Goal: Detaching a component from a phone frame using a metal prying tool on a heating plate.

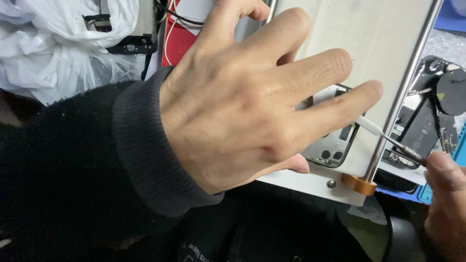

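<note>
My left hand point(242, 92), in a dark knit sleeve, fills the middle of the view. Its fingers are spread over a phone frame point(335, 148) lying on a white platform point(374, 43), pressing on it and hiding most of it. My right hand point(444, 194) shows at the lower right edge, pinching a thin tool point(388, 140) with a white tip and dark shaft. The tip points at the phone frame near my left little finger.
An opened phone point(427, 121) with a black battery and a round dark coil lies at the right. A metal rod point(407, 82) ends in an orange knob point(358, 185). Crumpled white plastic point(53, 43) sits upper left beside a red board point(177, 41) with cables.
</note>
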